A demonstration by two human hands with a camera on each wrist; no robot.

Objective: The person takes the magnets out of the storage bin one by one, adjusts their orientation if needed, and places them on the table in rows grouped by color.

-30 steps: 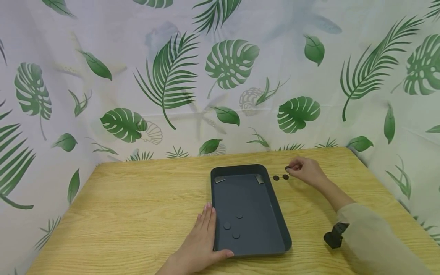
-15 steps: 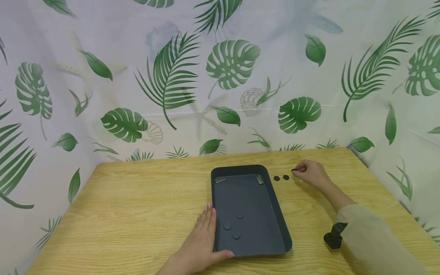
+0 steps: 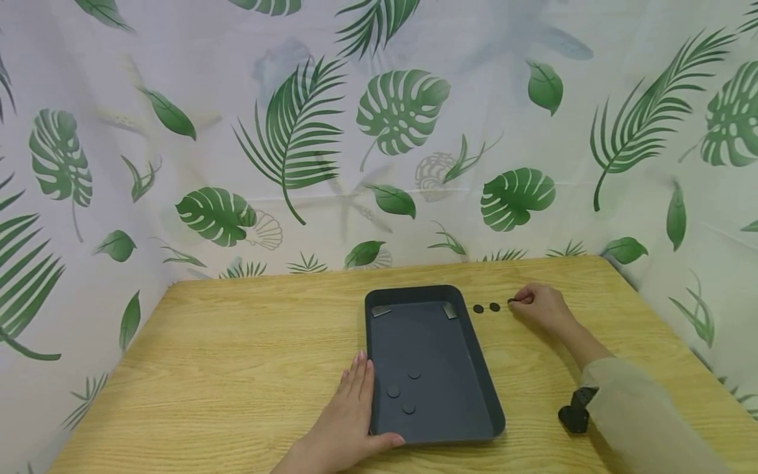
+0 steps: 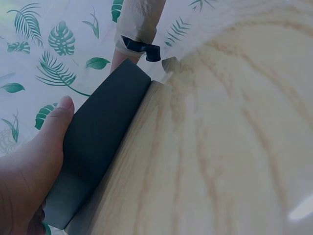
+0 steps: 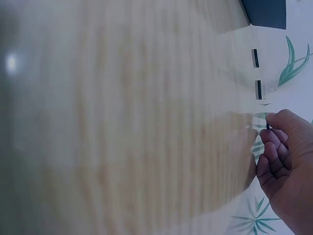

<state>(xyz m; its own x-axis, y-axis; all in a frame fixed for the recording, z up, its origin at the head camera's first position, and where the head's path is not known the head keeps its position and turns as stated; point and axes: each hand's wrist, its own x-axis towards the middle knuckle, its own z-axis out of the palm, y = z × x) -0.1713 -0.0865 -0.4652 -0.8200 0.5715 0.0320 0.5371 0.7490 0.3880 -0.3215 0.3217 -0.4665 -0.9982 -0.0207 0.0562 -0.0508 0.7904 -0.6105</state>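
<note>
A dark grey rectangular tray lies on the wooden table. My left hand rests against its near left corner, fingers straight along the left side and thumb at the near wall. To the tray's right, my right hand pinches a small black disc between thumb and fingertips, close over the table. Two similar discs lie between it and the tray, a nearer-to-tray disc and a middle disc, forming a row. In the right wrist view, fingers partly hide the held disc.
Three dark round pieces lie in the near part of the tray. Shiny metallic pieces sit in its two far corners. A leaf-printed cloth stands behind the wooden table. A black device hangs at the right sleeve.
My right hand has moved right and slightly down toward the table with the pinched disc, now in line with the other two. The left hand and tray have stayed in place.
</note>
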